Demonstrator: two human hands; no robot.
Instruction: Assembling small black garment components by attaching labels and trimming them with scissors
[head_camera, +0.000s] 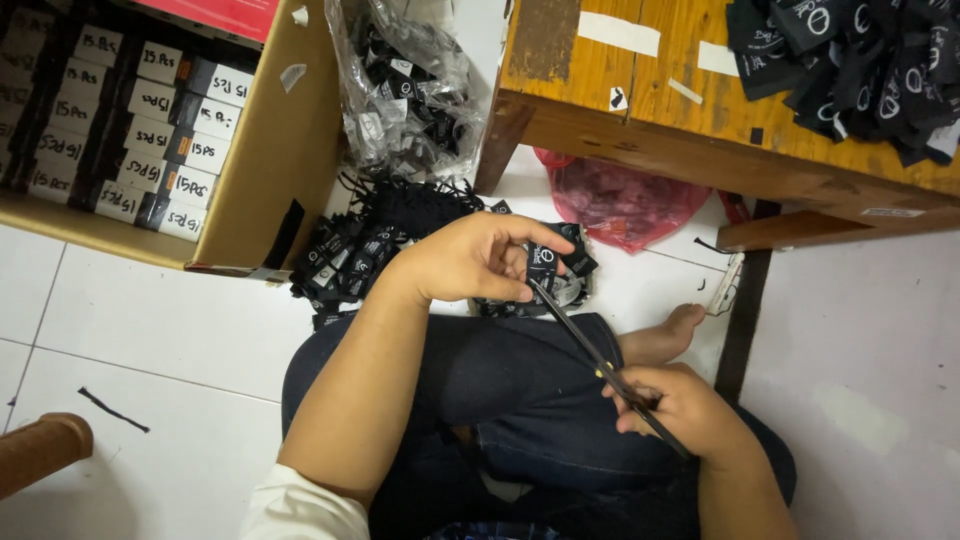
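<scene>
a: what do the hands hold?

b: the left hand (478, 258) pinches a small black label (541, 266) between thumb and fingertips, fingers closed firmly on it; it is lifted above the lap, likely so the blades can get at it freely; the right hand (672, 412) is wrapped shut around the handles of the scissors (600, 365), low by the right knee.

a: where do the blades sit against that pinch?

b: the tips reach up to just under the left fingers, meeting the label's lower edge; whether the blades are parted or closed is too fine to tell.

a: what lies around the grip?

b: just beyond the left fingers, a heap of similar black labels (360, 240) on the white floor (150, 330), probably kept there for easy picking; beyond that a clear bag (405, 90) with more of them; further out on the thumb side, a cardboard box (265, 150) of bundled packs; past the fingertips, a red bag (615, 200) under a wooden table (640, 110), which carries another dark pile (850, 70).
</scene>
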